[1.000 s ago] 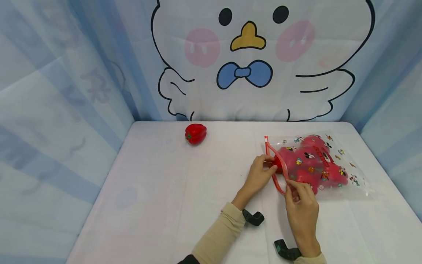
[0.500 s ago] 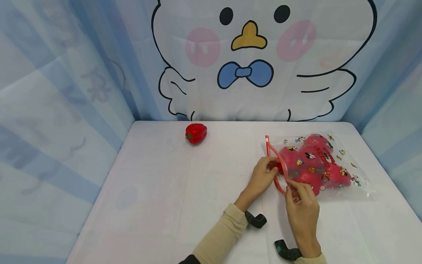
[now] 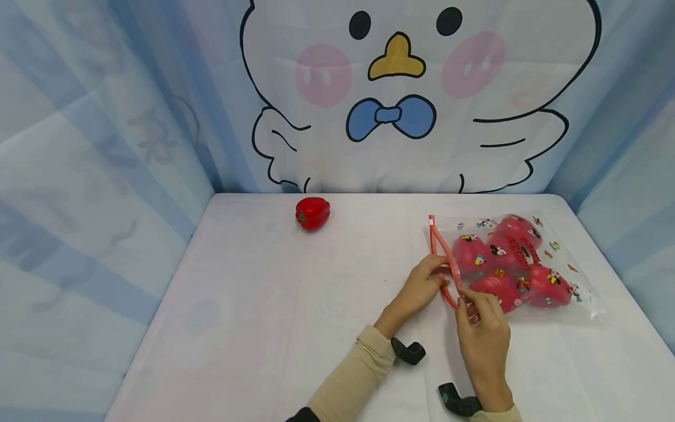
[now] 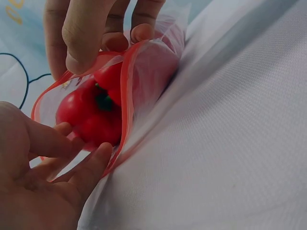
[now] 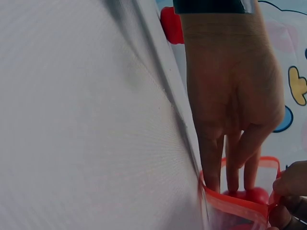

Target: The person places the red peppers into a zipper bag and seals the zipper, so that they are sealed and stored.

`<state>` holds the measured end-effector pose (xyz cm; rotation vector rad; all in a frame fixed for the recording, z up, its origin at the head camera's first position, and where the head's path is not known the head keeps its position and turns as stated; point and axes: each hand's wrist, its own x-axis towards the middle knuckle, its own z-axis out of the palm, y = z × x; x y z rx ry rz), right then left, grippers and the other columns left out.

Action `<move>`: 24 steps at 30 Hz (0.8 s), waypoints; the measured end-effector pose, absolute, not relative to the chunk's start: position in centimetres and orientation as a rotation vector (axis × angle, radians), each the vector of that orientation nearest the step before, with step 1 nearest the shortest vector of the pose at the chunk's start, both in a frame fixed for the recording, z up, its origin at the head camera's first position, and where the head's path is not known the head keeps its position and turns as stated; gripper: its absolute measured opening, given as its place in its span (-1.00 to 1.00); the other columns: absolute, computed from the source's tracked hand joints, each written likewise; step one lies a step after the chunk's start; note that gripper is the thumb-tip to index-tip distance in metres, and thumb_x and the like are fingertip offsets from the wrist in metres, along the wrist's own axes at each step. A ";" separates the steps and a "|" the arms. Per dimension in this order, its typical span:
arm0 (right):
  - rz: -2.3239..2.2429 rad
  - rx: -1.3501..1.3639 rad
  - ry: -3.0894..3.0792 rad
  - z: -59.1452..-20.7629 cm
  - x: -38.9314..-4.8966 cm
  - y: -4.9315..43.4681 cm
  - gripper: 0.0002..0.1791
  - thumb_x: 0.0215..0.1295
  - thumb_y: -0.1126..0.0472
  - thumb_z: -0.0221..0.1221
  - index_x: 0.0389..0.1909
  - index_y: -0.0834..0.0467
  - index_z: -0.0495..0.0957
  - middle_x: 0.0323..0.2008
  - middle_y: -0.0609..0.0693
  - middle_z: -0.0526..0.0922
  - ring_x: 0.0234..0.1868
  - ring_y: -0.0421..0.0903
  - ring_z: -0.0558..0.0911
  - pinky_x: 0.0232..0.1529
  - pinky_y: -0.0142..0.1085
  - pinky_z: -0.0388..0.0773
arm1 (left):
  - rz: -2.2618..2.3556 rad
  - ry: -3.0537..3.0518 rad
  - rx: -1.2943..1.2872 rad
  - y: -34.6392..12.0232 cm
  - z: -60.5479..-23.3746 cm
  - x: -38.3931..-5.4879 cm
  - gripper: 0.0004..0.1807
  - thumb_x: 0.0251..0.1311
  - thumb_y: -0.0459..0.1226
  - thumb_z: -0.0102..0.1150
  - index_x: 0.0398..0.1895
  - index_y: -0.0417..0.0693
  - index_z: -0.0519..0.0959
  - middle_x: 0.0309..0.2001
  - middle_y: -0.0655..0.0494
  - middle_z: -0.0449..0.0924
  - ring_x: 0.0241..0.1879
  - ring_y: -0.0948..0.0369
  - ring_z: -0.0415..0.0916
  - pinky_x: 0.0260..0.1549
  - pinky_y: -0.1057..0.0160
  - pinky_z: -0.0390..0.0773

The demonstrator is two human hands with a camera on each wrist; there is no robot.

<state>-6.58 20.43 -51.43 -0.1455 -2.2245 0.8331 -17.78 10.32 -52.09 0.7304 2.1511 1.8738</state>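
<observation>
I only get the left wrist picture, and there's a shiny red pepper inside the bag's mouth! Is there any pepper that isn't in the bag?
Observer: Yes! One other red pepper lies on the white table, near its far edge, well to the left of the bag.
Operator: Ooh, sneaky pepper! And does the bag have any pictures on it?
Observer: It does. The head view shows little cartoon figures printed on its clear plastic.
</observation>
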 end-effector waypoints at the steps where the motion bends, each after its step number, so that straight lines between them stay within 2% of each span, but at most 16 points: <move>1: 0.832 -0.146 -2.225 -51.4 -6.6 20.4 -0.74 0.19 0.52 0.36 -0.09 0.33 0.74 -0.30 0.17 0.67 -0.38 -0.28 0.45 -0.34 -0.71 0.33 | 1.869 2.146 0.738 10.3 -52.1 -17.8 -0.52 0.36 -0.59 -0.09 0.30 -0.30 0.54 0.24 -0.20 0.54 0.17 0.10 0.67 -0.08 0.54 0.63; 4: 0.829 -0.141 -2.224 -51.4 -6.7 20.4 -0.75 0.19 0.52 0.36 -0.10 0.33 0.74 -0.30 0.18 0.67 -0.39 -0.28 0.45 -0.35 -0.70 0.32 | 1.858 2.134 0.746 10.3 -52.2 -17.8 -0.50 0.37 -0.60 -0.11 0.33 -0.28 0.52 0.27 -0.19 0.53 0.21 0.11 0.66 -0.05 0.53 0.63; 11: 0.821 -0.127 -2.214 -51.4 -6.8 20.5 -0.73 0.18 0.55 0.34 -0.10 0.33 0.74 -0.32 0.17 0.67 -0.40 -0.23 0.46 -0.36 -0.68 0.31 | 1.914 2.015 0.690 10.4 -52.4 -17.9 -0.46 0.36 -0.61 -0.15 0.40 -0.32 0.45 0.27 -0.30 0.60 0.16 -0.03 0.70 0.05 0.41 0.68; 17: 0.813 -0.138 -2.229 -51.6 -6.8 20.5 -0.75 0.19 0.53 0.34 -0.10 0.32 0.74 -0.31 0.17 0.67 -0.39 -0.28 0.44 -0.36 -0.68 0.31 | 1.965 1.909 0.658 10.5 -52.6 -18.0 -0.39 0.33 -0.60 -0.14 0.47 -0.31 0.35 0.31 -0.34 0.57 0.28 -0.09 0.62 0.11 0.39 0.66; 24: 0.821 -0.125 -2.215 -51.8 -7.0 20.5 -0.74 0.19 0.53 0.35 -0.10 0.31 0.74 -0.31 0.17 0.67 -0.39 -0.28 0.45 -0.35 -0.68 0.32 | 2.055 1.696 0.650 10.7 -53.0 -18.2 -0.30 0.29 -0.68 -0.22 0.54 -0.35 0.13 0.39 -0.47 0.42 0.39 -0.29 0.44 0.30 0.01 0.60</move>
